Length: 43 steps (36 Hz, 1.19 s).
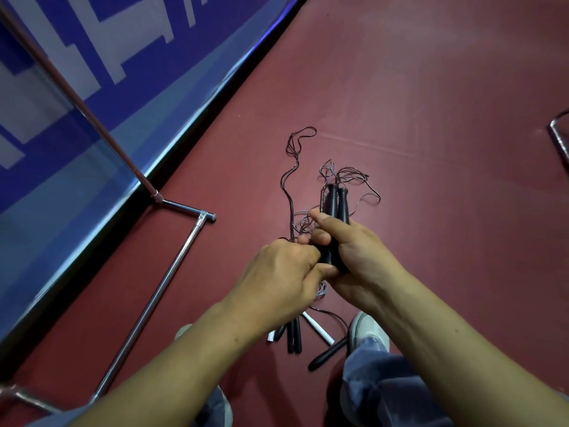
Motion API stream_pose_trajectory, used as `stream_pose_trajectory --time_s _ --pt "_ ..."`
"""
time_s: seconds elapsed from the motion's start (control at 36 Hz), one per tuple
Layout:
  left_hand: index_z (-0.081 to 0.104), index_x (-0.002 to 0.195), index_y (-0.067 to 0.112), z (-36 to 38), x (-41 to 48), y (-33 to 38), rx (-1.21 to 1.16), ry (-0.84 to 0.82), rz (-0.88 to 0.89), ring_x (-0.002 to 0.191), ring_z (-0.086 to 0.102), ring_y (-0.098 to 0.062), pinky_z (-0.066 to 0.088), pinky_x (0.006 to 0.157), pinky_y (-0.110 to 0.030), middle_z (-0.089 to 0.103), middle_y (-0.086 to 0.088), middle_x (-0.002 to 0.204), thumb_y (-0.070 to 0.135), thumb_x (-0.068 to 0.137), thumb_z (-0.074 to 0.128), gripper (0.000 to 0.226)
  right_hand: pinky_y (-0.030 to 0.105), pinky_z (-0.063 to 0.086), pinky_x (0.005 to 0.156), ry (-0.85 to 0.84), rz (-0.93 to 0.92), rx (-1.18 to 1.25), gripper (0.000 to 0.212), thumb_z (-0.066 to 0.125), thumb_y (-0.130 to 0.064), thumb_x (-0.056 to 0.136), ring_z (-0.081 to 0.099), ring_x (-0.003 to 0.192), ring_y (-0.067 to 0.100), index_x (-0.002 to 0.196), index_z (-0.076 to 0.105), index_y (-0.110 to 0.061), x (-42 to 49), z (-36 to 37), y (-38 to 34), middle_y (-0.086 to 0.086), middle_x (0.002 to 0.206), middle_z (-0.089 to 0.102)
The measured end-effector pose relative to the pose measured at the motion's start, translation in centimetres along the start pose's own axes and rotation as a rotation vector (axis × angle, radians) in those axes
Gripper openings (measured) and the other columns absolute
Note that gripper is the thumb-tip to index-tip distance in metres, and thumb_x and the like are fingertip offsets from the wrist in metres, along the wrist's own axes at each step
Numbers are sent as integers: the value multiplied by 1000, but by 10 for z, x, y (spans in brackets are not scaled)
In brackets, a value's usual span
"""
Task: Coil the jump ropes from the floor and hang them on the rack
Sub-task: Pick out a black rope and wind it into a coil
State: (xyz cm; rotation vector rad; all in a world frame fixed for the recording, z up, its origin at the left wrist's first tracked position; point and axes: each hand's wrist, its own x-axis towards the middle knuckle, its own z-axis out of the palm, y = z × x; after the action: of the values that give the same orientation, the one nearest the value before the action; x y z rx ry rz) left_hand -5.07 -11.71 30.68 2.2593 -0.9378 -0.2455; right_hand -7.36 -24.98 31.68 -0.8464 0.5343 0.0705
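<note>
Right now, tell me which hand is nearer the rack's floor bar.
Left. The left hand, pinching rope, sits right of the bar; the right hand, gripping the handles, is farther right.

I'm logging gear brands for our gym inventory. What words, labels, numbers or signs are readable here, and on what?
Blue banner: big white strokes, cut off by the frame; not readable.
Black handles in the right hand: no print visible.
Nothing else carries readable text.

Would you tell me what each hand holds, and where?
The right hand grips two black handles around their middle; the left hand's hold is unclear.
</note>
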Motion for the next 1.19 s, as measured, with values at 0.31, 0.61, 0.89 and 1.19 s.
stream_pose_trajectory --time_s 0.31,0.61,0.89,1.19 --pt "52 71 16 -18 -3 3 -54 -148 -140 48 38 -13 29 44 -20 49 1 57 42 94 64 37 48 62 58 238 -342 -398 4 53 -10 104 50 45 16 104 51 -7 4 -14 -39 1 56 40" --pt "73 80 21 -51 11 -8 45 39 149 60 54 -6 48 57 -31 60 11 65 38 85 67 18 30 38 49 135 -266 -1289 31 51 -30 105 40 44 13 80 51 -11 14 -32 -17 -3 58 46" --pt "76 76 19 -61 10 -2 -94 4 102 46 46 -9 35 46 -23 55 7 52 26 84 78 10 30 41 49 217 -188 -779 23 53 -26 104 44 48 17 85 57 -13 17 -39 -16 0 58 46" --pt "72 67 12 -54 -2 15 -39 -60 196 46 48 -17 37 44 -29 54 1 49 29 85 66 25 26 38 40 297 -178 -1050 22 51 -23 103 39 45 19 85 55 -10 22 -43 -11 7 64 46"
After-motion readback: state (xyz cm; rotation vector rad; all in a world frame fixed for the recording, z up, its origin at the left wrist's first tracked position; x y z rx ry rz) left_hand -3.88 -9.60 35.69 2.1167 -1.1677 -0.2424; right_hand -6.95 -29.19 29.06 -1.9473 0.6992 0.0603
